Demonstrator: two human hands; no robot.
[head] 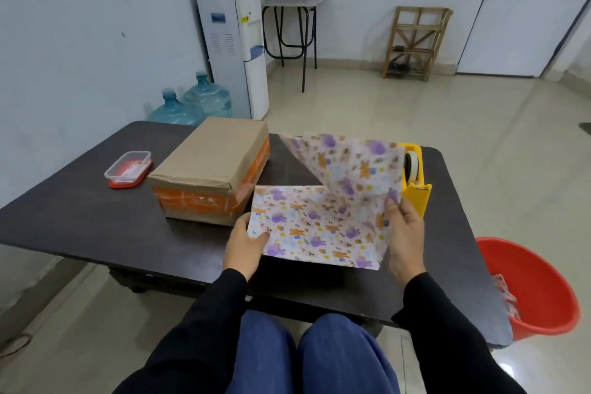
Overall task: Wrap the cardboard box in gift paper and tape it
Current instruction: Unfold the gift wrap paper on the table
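In the head view, the sheet of gift paper [319, 221] hung just right of centre frame, held above the near edge of the dark table [80, 217]. The left hand [244, 243] pinched its lower-left corner, thumb on top and fingers tucked beneath. The right hand [406, 233] curled its fingers round the right edge where the sheet bent upward. The lower panel ran wide across the frame from left to right. The upper flap stood up and leaned away toward the upper right, printed side to the camera, partly hiding the yellow tape dispenser [415, 179]. The cardboard box [211, 169] sat bare at centre left, just beside the paper's left edge. Its long axis ran from the lower left up toward the top of the frame, with the short, orange-taped end facing the person. Nothing was wrapped yet, by the look of it. The danger, I judged, was that thin sheet: a hard tug between two pinching hands could tear or crease it along the bend. The raised flap could also brush the dispenser and snag. If the sheet went down skewed to the box's long axis, the ends would likely come up short. A clear plastic container with a red lid [128, 168] lay at the left, and a red tub [537, 291] stood at the lower right.
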